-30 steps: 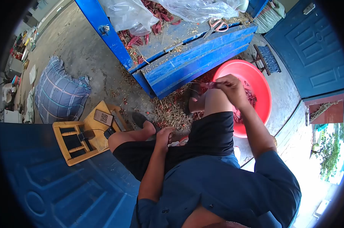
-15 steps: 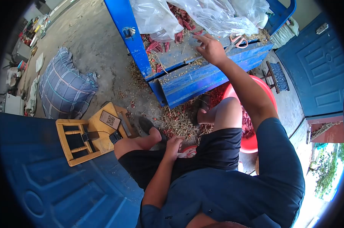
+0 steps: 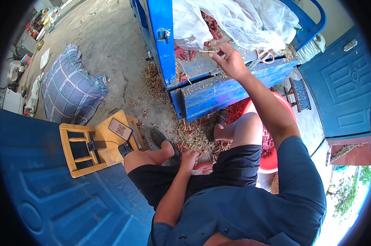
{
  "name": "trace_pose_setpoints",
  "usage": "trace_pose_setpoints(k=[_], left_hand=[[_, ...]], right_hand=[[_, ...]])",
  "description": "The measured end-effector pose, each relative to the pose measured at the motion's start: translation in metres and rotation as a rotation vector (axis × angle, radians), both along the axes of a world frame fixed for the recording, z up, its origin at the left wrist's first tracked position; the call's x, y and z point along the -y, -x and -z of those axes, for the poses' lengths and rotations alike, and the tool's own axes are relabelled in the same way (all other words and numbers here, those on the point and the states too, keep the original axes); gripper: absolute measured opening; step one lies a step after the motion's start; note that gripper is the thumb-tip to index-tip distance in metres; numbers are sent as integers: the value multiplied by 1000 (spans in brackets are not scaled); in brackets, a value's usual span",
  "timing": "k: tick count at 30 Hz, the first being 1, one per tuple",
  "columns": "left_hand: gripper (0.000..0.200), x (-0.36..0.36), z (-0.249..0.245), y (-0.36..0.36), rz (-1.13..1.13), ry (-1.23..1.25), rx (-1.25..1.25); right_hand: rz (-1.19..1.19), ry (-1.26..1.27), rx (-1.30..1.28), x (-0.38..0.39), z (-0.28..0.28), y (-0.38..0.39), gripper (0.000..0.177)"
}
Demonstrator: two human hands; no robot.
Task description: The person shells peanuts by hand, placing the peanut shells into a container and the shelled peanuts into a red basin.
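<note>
My right hand [image 3: 231, 62] is over the edge of the blue cart bed [image 3: 212, 92], thumb and fingers closed on a thin pale stem [image 3: 206, 51]. Just behind that hand lie dried red chilies [image 3: 212, 25], partly covered by a clear plastic sheet [image 3: 238, 22]. Scissors with pink handles [image 3: 262, 58] rest on the bed's edge, right of the hand. Low between my knees, my left hand [image 3: 189, 158] is curled closed; anything inside it is hidden. Beside it shows part of a red and white object [image 3: 203, 168].
A red basin [image 3: 269, 164] holding red chilies stands by my right leg. Stems litter the floor [image 3: 189, 137]. To the left are a wooden chair [image 3: 105, 149] bearing a QR-code card [image 3: 120, 129] and a checked cloth bundle [image 3: 72, 90]. A small stool [image 3: 299, 94] stands right.
My right hand has come slightly nearer, its spread fingers now closed on the pale stem. The camera view has shifted a little. My left hand stays low and curled.
</note>
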State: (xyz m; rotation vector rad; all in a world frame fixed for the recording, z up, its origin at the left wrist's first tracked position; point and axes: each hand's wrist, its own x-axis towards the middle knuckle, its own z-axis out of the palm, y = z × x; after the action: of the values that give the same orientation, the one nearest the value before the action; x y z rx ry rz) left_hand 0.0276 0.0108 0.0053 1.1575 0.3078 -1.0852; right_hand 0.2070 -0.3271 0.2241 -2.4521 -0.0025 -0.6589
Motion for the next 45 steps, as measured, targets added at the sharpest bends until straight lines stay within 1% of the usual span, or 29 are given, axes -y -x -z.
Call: trace_pose_setpoints(k=[1, 3, 5, 6, 8, 9, 11, 12, 14, 15, 17, 18, 19, 21, 22, 23, 24, 26, 27, 28, 30, 31, 33, 34, 36, 37, 39, 43, 45], left_hand=[[15, 0, -2, 0, 6, 0, 11], [15, -1, -3, 0, 10, 6, 29], [16, -1, 1, 2, 1, 1, 73], [16, -1, 1, 2, 1, 7, 89], [16, -2, 0, 2, -5, 26, 64], [16, 0, -2, 1, -4, 33, 85], [16, 0, -5, 5, -6, -23, 126], [20, -2, -6, 8, 2, -4, 136], [22, -7, -2, 5, -53, -5, 137], [24, -10, -1, 3, -116, -4, 126], [27, -14, -5, -4, -45, -62, 172], [27, -14, -1, -5, -98, -76, 211], [28, -15, 6, -6, -152, -91, 250], [28, -15, 23, -4, -201, -32, 228], [28, -16, 30, -5, -251, 29, 199], [28, -19, 37, -5, -252, 26, 203], [28, -21, 40, -2, -225, -15, 121], [28, -25, 46, 1, -193, -55, 37], [27, -25, 41, 1, -156, -53, 5], [26, -22, 35, 1, -121, -48, -27], [25, -18, 12, 2, -84, -55, -42], [25, -15, -1, 2, -50, -69, -59], [24, -15, 38, 5, -57, -82, -47], [24, -15, 42, 6, -66, -97, -37], [23, -18, 32, 7, -51, -99, -28], [22, -18, 22, 8, -32, -96, -17], [20, -20, 7, 8, -33, -57, -35], [17, -14, 13, 5, -91, 25, -36], [17, -14, 13, 6, -83, -7, -40]], right_hand=[[85, -84, -46, -9, -5, 17, 22], [-32, -627, -188, -39, -12, 67, 17], [-80, -794, -291, -63, 26, 114, 14], [-11, -864, -671, -79, 23, 142, 13], [-185, -867, -899, -103, 83, 188, 15], [-256, -944, -1112, -116, 117, 204, 17], [-378, -1231, -1285, -144, 146, 228, 21], [-378, -1233, -1270, -155, 155, 234, 21], [-356, -1570, -1200, -176, 169, 240, 26], [-358, -1570, -1188, -185, 175, 243, 26], [-321, -928, -853, -193, 180, 239, 29], [-252, -941, -738, -202, 170, 241, 29], [-254, -939, -731, -210, 172, 241, 29], [41, -452, -484, -228, 179, 244, 28], [36, -454, -480, -233, 190, 244, 28], [140, -563, -476, -237, 201, 243, 27], [250, -674, -473, -241, 195, 242, 26], [280, -781, -560, -243, 182, 244, 25], [306, -883, -645, -242, 176, 244, 25], [309, -879, -642, -242, 178, 244, 25], [338, -1091, -702, -241, 185, 243, 28], [340, -1090, -698, -239, 191, 242, 28], [327, -1129, -735, -235, 202, 242, 27], [325, -1132, -737, -234, 196, 242, 27], [305, -1486, -857, -226, 187, 243, 22], [306, -1488, -860, -221, 190, 244, 22], [263, -1771, -909, -214, 189, 242, 19], [294, -1750, -909, -210, 177, 236, 18], [249, -1274, -778, -213, 176, 236, 21]])
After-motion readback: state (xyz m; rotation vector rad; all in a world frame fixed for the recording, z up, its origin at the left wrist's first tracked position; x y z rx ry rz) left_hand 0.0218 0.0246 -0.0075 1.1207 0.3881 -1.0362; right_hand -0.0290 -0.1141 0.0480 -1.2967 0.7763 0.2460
